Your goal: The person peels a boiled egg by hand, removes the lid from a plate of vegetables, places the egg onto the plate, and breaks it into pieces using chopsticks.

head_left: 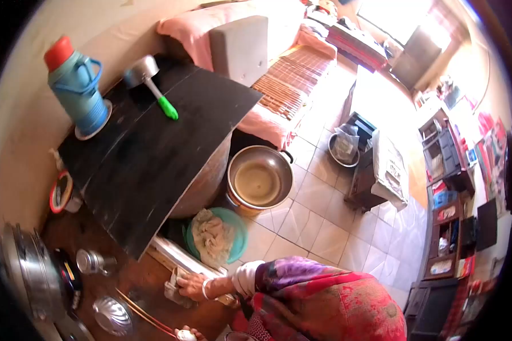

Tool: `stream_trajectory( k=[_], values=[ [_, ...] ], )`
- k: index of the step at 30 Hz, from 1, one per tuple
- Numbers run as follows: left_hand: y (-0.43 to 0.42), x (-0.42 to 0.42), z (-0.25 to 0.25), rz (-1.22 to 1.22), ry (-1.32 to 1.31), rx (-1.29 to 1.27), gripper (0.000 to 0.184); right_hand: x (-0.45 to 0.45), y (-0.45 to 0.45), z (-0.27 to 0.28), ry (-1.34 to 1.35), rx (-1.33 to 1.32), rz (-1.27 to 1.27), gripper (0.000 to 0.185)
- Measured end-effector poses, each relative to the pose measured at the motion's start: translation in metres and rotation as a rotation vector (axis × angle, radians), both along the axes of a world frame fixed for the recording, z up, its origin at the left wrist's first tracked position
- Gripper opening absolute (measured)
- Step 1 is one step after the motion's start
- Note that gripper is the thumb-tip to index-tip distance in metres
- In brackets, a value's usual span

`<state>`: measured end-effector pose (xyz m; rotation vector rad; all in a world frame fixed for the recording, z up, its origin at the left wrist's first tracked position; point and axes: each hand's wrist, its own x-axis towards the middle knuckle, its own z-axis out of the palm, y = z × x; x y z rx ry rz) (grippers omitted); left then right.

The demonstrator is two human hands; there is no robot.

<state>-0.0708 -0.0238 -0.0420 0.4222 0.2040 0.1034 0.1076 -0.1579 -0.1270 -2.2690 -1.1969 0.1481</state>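
Note:
At the bottom centre, my right hand (194,286), with a white bangle at the wrist, is closed on a greyish-white cloth (175,291) at the edge of the brown counter (91,292). My left hand (194,332) is partly cut off by the lower frame edge. Its fingers are curled round a small white lump (184,335) whose kind I cannot make out. A pair of long thin sticks (144,314), reddish at one end, reaches to this hand; whether it holds them I cannot tell. A shiny fluted metal bowl (112,316) lies left of the sticks.
A black board (165,148) carries a blue thermos (78,88) and a green-handled ladle (156,94). Below stand a wide pan (260,181) of cloudy liquid and a teal basin (239,241) with a cloth. A metal steamer pot (31,273) and small jar (91,262) are at left.

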Motion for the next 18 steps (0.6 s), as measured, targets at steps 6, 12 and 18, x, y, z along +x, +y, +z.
stream_trajectory(
  k=[6, 12, 18],
  values=[
    [-0.006, 0.019, 0.007, -0.04, 0.026, 0.009, 0.043, -0.011, -0.022, 0.01, 0.222, -0.002, -0.098, 0.011],
    [0.019, 0.037, 0.009, -0.149, -0.04, -0.061, 0.053, -0.011, -0.04, 0.03, 0.299, 0.406, 0.07, 0.01],
    [0.048, 0.014, 0.026, -0.266, -0.125, 0.054, 0.052, -0.082, 0.014, 0.105, 1.027, 0.875, -0.07, 0.023]
  ],
)
